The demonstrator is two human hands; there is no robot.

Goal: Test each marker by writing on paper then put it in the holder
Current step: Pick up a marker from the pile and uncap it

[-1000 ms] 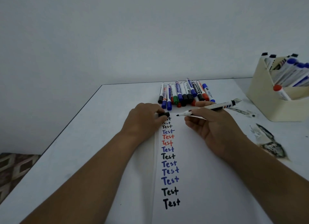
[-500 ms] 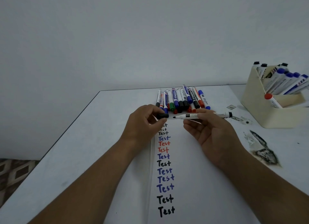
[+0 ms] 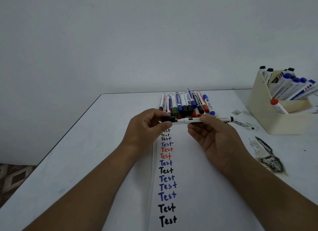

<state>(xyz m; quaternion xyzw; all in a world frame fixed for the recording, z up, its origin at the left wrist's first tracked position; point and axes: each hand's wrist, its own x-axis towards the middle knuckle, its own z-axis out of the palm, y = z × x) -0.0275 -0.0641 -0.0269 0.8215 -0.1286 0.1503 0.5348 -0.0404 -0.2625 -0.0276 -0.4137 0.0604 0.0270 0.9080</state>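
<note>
1. Plain grey-white wall (image 3: pixel 154 41) behind a white table (image 3: pixel 86 153); patterned floor (image 3: pixel 12 177) shows at lower left.
2. Sheet of paper (image 3: pixel 197 187) lies on the table in front of the person, with a column of "Test" words (image 3: pixel 167 170) in black, blue and red running down it.
3. Left hand (image 3: pixel 146 127): thumb and fingers curled, pinching the black cap (image 3: pixel 168 119).
4. Right hand (image 3: pixel 215 136): palm up, fingertips and thumb clamped on the barrel of the white marker (image 3: pixel 206 119).
5. Marker is held level above the top of the paper, black end plug pointing right toward the holder.
6. Cap sits right at the marker's tip end; cannot tell whether fully seated.
7. Pile of markers (image 3: pixel 187 104) lies on the table just behind the hands, caps toward the person: black, blue, red, one green.
8. Cream holder (image 3: pixel 258 110) stands at the right edge, well apart from the hands, with black-, blue- and red-capped markers in separate compartments.
9. Black ink smudges (image 3: pixel 268 155) on the table between the paper and the holder.
</note>
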